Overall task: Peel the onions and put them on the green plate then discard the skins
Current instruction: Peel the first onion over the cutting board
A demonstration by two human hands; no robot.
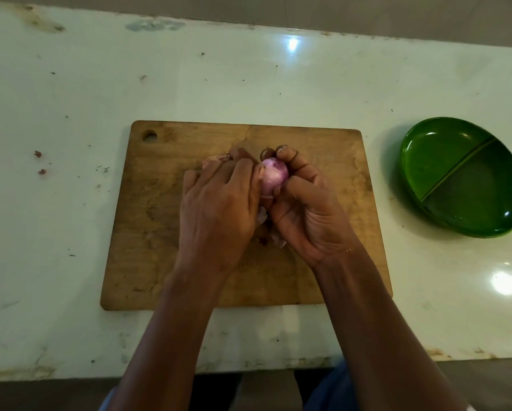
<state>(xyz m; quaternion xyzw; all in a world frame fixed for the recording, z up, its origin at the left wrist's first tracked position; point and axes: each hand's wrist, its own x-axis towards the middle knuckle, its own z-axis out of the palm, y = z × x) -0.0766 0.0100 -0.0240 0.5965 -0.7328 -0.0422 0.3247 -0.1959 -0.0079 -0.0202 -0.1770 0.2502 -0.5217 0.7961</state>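
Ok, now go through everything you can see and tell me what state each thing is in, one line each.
onion: pink flesh showing, held over the board between both hands
left hand: grips the onion's left side
right hand: fingers curled round the onion
onion skins: loose on the board, by the left hand
cutting board: flat on the counter
green plate: upright, right of the board, no onions in it

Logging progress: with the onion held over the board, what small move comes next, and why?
Probably pull off the last loose skin hanging beneath: the right hand grips the mostly bare onion, the left hand pinches its side, and the green plate holds no onion.
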